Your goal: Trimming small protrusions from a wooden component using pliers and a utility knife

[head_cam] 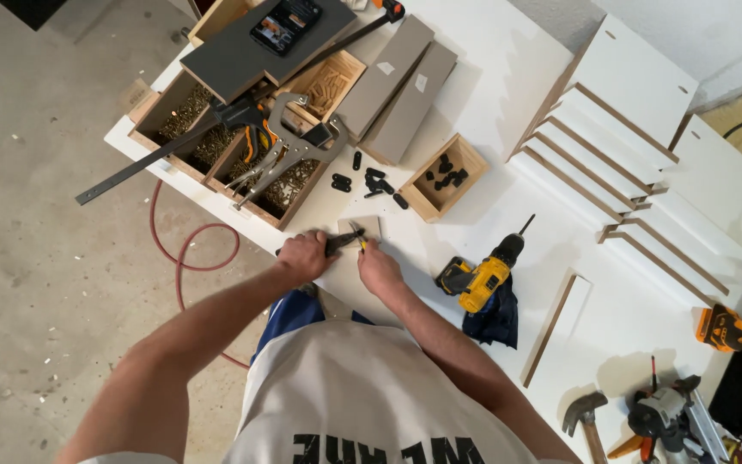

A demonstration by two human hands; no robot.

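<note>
— What have you got in your hands?

— My left hand [304, 255] is closed around the dark handles of a pair of pliers [343, 242], whose nose points right toward my other hand. My right hand [378, 268] is pinched shut just at the plier tips, fingers pressing down on a small pale board [361, 225] at the near edge of the white worktable [491, 103]. Whatever sits between the tips is too small for me to make out.

— And where is the board against your hands?

— It lies flat just beyond my knuckles, between both hands, partly covered by them.

— What is close by?

— A yellow cordless drill [481, 279] lies to the right of my right hand. Loose black fittings [369, 183] are scattered just beyond the board, with a small wooden box [445, 179] holding more of them. Locking clamps [281, 150] rest on the compartmented wooden tray [242, 137] farther left.
</note>
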